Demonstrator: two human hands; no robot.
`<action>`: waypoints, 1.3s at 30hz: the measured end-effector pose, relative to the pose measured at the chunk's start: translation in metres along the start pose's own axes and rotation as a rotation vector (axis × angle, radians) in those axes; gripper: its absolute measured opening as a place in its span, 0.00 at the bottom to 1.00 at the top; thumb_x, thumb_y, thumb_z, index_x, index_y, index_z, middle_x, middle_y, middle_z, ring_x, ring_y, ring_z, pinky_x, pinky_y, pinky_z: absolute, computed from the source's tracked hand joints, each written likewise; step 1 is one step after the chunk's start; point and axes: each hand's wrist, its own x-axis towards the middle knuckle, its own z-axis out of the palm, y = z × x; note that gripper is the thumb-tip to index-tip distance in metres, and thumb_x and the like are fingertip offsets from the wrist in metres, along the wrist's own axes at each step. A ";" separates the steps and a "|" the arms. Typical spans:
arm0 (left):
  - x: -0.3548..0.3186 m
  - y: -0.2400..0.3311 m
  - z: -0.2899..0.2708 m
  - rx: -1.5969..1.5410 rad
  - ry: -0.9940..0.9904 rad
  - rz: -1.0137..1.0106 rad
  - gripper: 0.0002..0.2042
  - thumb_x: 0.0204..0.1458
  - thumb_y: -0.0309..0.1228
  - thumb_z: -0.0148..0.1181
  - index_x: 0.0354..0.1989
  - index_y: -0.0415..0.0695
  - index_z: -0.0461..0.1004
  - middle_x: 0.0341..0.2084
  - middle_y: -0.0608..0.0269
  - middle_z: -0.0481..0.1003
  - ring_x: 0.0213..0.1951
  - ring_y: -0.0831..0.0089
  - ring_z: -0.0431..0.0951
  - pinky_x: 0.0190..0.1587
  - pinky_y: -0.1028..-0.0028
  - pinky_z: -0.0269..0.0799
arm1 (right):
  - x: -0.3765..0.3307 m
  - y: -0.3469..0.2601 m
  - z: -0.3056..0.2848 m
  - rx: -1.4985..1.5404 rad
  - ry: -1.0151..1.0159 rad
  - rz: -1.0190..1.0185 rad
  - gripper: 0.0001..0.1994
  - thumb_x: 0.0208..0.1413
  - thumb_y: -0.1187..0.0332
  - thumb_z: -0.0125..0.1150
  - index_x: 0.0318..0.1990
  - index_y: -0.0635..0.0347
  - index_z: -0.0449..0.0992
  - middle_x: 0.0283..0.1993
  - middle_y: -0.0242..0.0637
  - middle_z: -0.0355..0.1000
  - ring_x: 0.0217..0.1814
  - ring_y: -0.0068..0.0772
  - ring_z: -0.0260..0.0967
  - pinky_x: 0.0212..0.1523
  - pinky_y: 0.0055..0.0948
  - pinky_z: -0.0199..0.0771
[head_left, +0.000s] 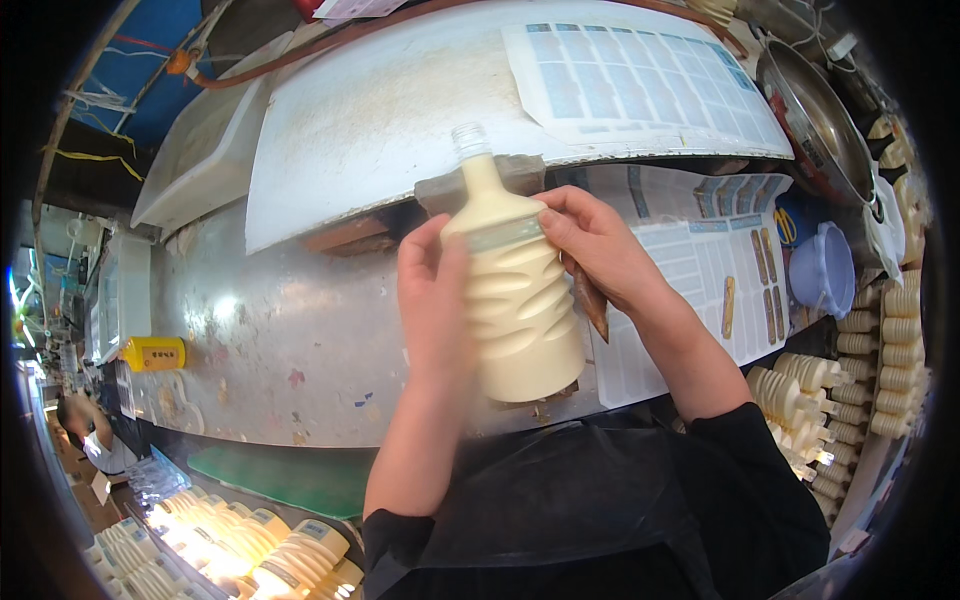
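A cream bottle (520, 345) with a wavy ribbed body and a clear threaded neck stands tilted in front of me, its neck pointing away. A translucent patterned decal strip (500, 236) lies across its shoulder. My left hand (430, 290) is closed around the bottle's left side, its thumb blurred by motion. On the right, the thumb of my right hand (605, 245) presses the strip's end. Tucked under that hand's curled fingers is a brown pointed tool (590, 300), its tip sticking out toward me.
Decal sheets (640, 85) lie on a white board (370, 120) and on the metal table (280, 350). Cut decal pieces (765, 255), a lilac bucket (822, 270) and a metal pan (815, 115) are at right. A yellow bottle (155, 353) stands left; cream bottles (300, 555) flank me.
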 end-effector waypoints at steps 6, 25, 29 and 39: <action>0.000 -0.002 -0.003 -0.050 -0.023 0.005 0.12 0.66 0.29 0.58 0.55 0.41 0.72 0.46 0.65 0.75 0.49 0.76 0.74 0.55 0.72 0.74 | -0.001 0.000 0.000 0.068 0.000 0.014 0.16 0.68 0.63 0.59 0.56 0.65 0.74 0.46 0.37 0.78 0.48 0.22 0.73 0.50 0.25 0.73; 0.006 -0.003 -0.020 -0.177 -0.098 -0.055 0.17 0.71 0.38 0.45 0.58 0.41 0.70 0.49 0.61 0.75 0.52 0.70 0.74 0.59 0.68 0.70 | -0.034 -0.042 0.045 -1.115 0.169 -1.291 0.14 0.44 0.77 0.65 0.41 0.61 0.82 0.44 0.40 0.80 0.44 0.38 0.80 0.42 0.34 0.76; 0.009 -0.009 -0.030 -0.282 -0.163 -0.104 0.23 0.73 0.44 0.37 0.60 0.38 0.70 0.54 0.57 0.75 0.56 0.66 0.75 0.62 0.65 0.69 | -0.038 -0.036 0.074 -1.202 -0.009 -1.255 0.14 0.43 0.73 0.62 0.40 0.63 0.80 0.41 0.38 0.77 0.43 0.36 0.77 0.39 0.33 0.73; 0.002 -0.003 -0.038 -0.470 -0.280 -0.221 0.31 0.73 0.52 0.30 0.66 0.39 0.67 0.58 0.56 0.74 0.59 0.65 0.73 0.64 0.64 0.67 | -0.025 -0.041 0.079 -1.193 -0.050 -1.160 0.16 0.43 0.75 0.65 0.44 0.60 0.80 0.42 0.40 0.79 0.37 0.36 0.79 0.37 0.34 0.75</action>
